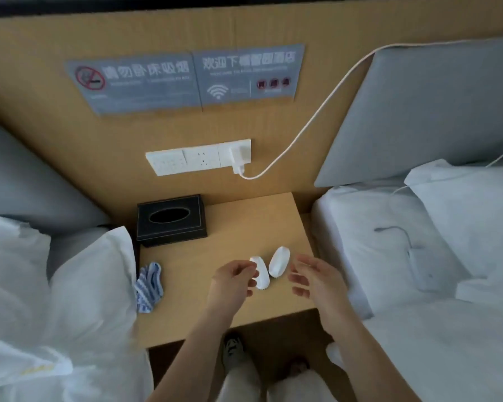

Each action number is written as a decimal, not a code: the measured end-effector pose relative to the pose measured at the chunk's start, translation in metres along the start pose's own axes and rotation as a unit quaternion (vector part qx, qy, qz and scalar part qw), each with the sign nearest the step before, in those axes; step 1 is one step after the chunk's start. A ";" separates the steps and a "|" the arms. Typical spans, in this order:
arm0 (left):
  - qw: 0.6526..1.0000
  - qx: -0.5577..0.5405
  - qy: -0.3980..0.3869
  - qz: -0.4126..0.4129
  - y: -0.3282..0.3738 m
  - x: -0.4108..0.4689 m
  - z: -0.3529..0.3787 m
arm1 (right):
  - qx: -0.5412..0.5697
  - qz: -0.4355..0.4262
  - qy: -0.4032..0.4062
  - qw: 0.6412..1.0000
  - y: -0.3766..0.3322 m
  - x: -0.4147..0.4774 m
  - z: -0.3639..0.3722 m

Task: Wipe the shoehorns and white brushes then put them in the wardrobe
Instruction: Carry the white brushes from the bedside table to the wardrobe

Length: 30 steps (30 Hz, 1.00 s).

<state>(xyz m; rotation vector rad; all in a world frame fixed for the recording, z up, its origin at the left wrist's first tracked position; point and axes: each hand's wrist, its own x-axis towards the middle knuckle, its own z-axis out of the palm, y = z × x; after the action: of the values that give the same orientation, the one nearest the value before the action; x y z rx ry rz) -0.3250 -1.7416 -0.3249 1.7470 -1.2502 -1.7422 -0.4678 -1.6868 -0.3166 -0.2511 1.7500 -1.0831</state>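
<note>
Two white oval brushes lie side by side on the wooden nightstand (pixel 186 320): the left brush (pixel 261 274) and the right brush (pixel 279 261). My left hand (pixel 233 281) hovers just left of the left brush, its fingers curled and close to or touching the brush's edge. My right hand (pixel 311 278) is just right of the right brush, fingers spread, holding nothing. A blue-and-white striped cloth (pixel 149 287) lies crumpled at the nightstand's left edge. No shoehorn or wardrobe is in view.
A black tissue box (pixel 172 220) stands at the nightstand's back left. Beds with white pillows flank it on both sides. A wall socket panel (pixel 198 159) holds a white charger whose cable runs up to the right. My feet show below the front edge.
</note>
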 end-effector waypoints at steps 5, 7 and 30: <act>0.995 0.003 -0.033 -0.099 -0.035 0.059 0.019 | 0.017 0.098 0.012 0.995 0.030 0.067 0.014; 0.991 -0.010 -0.030 -0.130 -0.044 0.080 0.023 | 0.003 0.118 0.006 0.993 0.044 0.094 0.019; 0.957 -0.034 0.049 -0.283 -0.086 0.176 0.088 | -0.099 0.180 0.003 0.979 0.097 0.204 0.034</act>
<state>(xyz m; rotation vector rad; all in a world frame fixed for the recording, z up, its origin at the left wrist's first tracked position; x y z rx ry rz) -0.4083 -1.8053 -0.5126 2.2693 -0.6694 -1.9217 -0.5031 -1.7737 -0.5246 -0.0474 1.8232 -0.6506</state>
